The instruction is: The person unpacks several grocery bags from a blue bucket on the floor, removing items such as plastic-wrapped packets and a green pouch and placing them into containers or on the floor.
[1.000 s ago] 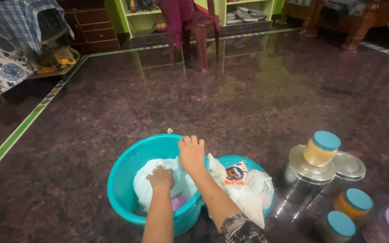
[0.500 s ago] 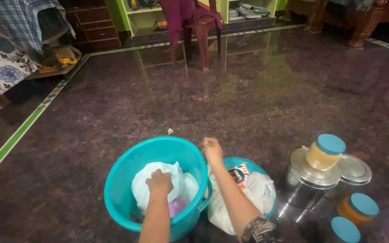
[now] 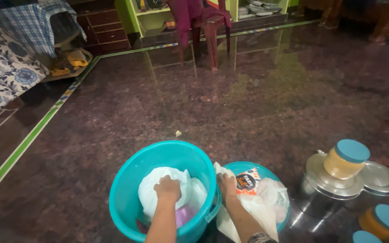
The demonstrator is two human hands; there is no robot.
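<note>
Left hand (image 3: 168, 189) fingers are curled down and closed on the white plastic bag (image 3: 158, 186) inside the big teal bucket (image 3: 133, 180). Right hand (image 3: 227, 184) fingers are pressed onto the white bags (image 3: 266, 191) in the smaller teal tub (image 3: 244, 167); whether they are closed cannot be told. A firm, bunched grip is judged best. Alongside, a yellow-filled jar (image 3: 345, 159) is perched on a steel tin (image 3: 327, 186).
</note>
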